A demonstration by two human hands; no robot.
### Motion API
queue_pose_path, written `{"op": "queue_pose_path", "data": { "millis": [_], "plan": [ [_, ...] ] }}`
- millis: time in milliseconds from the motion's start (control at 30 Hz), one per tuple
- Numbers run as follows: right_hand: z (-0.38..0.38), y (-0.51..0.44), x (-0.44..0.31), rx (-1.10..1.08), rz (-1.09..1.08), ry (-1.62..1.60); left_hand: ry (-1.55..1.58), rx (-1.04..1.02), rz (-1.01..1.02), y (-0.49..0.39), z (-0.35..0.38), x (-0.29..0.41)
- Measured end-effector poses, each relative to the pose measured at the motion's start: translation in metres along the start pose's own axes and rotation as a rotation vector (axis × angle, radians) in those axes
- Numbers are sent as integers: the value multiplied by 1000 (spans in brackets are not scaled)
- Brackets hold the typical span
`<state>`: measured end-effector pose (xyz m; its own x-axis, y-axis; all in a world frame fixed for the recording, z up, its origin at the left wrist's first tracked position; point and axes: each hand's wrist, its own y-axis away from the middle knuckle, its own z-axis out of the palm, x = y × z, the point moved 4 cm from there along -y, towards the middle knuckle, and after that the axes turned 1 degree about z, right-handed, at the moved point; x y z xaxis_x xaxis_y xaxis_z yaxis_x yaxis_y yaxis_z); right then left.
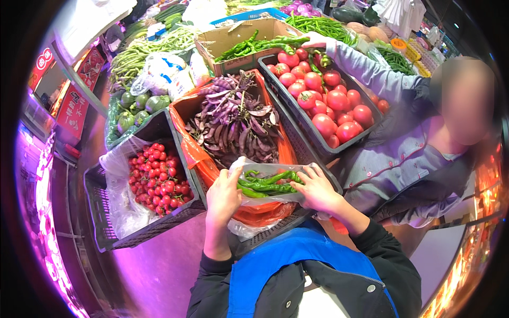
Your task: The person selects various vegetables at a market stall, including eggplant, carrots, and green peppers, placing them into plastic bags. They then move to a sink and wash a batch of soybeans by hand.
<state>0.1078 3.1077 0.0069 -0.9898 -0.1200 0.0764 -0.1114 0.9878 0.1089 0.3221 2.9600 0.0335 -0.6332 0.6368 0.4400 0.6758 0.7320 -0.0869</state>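
My left hand (225, 195) grips one side of a clear plastic bag (274, 199), thumb pointing up along its edge. My right hand (320, 192) is at the bag's other side, fingers bent over the rim and partly on the contents. Several long green peppers (270, 183) lie inside the bag. Both hands are over the near end of a black crate lined with an orange-red plastic bag (254, 214). Purple bean pods (234, 123) fill that crate just beyond my hands.
Left stands a black crate of cherry tomatoes (159, 179); right, one of large tomatoes (334, 103). A cardboard box (246, 61) of green peppers sits behind. A person (401, 159) at the right reaches across the tomatoes, one hand (316, 39) at the peppers. Round green squash (139, 105) lie far left.
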Motion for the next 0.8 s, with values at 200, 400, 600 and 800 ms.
{"op": "queue_pose_path", "data": {
  "millis": [200, 400, 600, 800],
  "plan": [
    [8, -4, 1, 28, -2, 2, 0, -7, 21, 3, -2, -3],
    [17, -15, 2, 72, -56, 78, -17, 22, 27, 4, -2, -5],
    [17, -17, -2, 70, -58, 23, -66, 38, -15, 4, 3, -11],
    [18, -11, -2, -23, -39, 56, -49, 31, -26, 3, 5, -11]
  ]
}}
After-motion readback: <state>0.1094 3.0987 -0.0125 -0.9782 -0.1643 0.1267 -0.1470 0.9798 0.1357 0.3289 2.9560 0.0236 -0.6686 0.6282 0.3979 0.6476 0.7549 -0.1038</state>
